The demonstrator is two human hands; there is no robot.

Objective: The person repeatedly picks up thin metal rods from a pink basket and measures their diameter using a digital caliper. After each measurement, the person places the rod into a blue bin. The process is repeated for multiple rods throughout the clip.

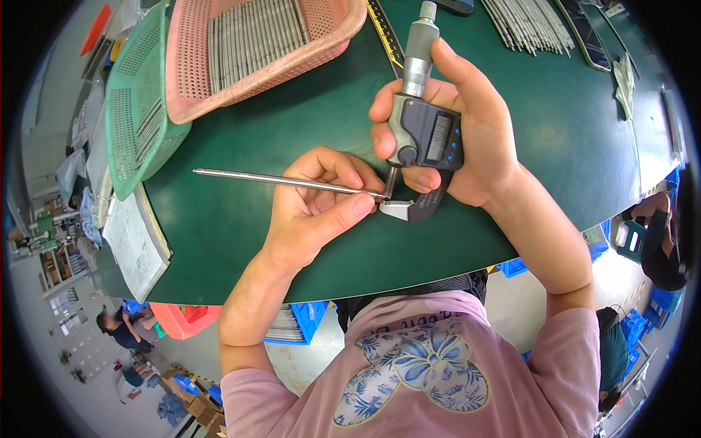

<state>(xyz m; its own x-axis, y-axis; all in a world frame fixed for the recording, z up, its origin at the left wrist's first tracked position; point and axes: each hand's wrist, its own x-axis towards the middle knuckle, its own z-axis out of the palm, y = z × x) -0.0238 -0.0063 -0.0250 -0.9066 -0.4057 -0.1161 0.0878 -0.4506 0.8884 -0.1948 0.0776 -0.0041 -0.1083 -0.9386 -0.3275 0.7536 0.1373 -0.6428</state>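
My left hand (312,208) pinches a thin metal rod (270,178) between thumb and fingers. The rod points out to the left, and its right end sits at the jaws of a digital micrometer (432,135). Wrapped round the micrometer's dark body is my right hand (478,120), with the thumb up at the silver thimble (422,40). The micrometer's small screen faces up, but I cannot read it clearly. Whether the jaws press on the rod's end is too small to tell.
A pink basket (255,91) full of metal rods stands at the far left, beside a green basket (120,109). More rods (527,25) lie at the far right near a phone (584,33). A paper booklet (136,237) lies at the left edge of the green table (241,248).
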